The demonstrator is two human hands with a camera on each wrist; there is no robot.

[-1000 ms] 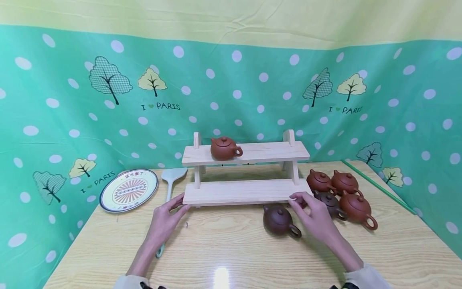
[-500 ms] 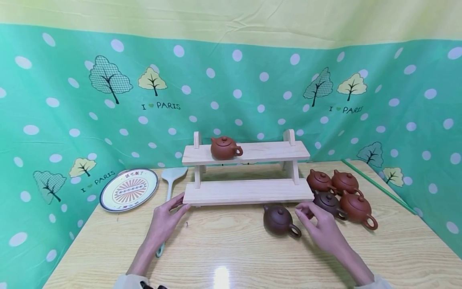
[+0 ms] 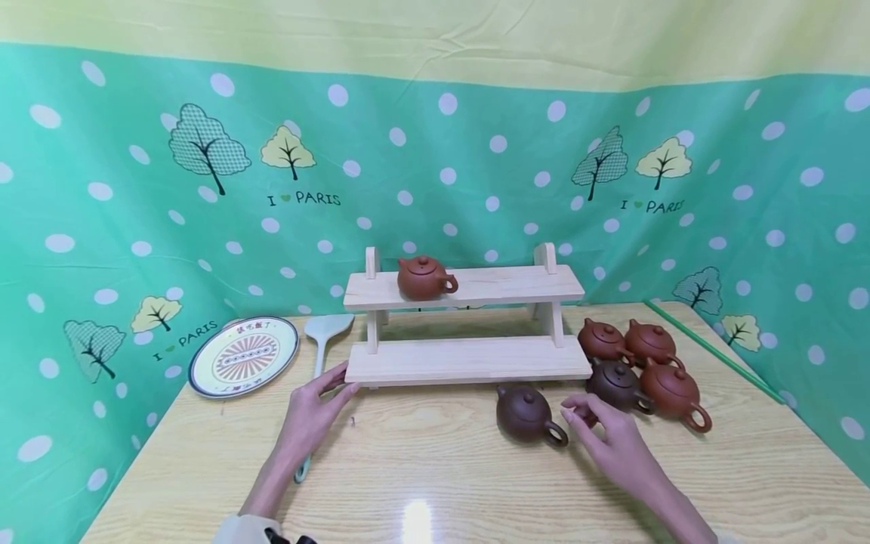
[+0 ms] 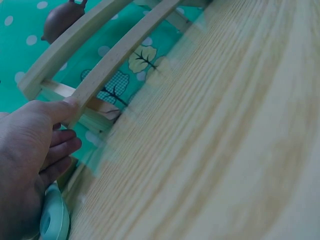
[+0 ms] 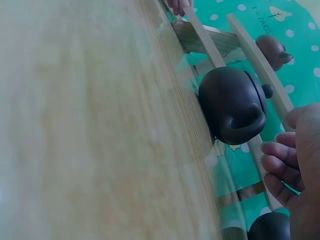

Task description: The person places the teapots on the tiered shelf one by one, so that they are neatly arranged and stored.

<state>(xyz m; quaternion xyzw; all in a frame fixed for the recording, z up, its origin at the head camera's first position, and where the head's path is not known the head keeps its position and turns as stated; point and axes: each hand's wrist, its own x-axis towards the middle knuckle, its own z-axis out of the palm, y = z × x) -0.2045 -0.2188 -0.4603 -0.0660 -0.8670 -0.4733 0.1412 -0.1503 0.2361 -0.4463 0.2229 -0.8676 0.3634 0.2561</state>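
Wood-grain tabletop (image 3: 435, 465) bears a two-tier wooden shelf (image 3: 469, 360). I see the left hand (image 3: 314, 412) pinching its lower left corner; right hand (image 3: 612, 442), loosely curled, holding nothing, beside the dark-brown teapot (image 3: 522, 414) before the shelf.

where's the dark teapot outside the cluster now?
Head view, right of centre: the dark teapot sits on the table in front of the wooden rack, just left of the right hand.

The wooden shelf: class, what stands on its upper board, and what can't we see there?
One reddish teapot, lid on. The upper board beneath it is covered; its inside is hidden.
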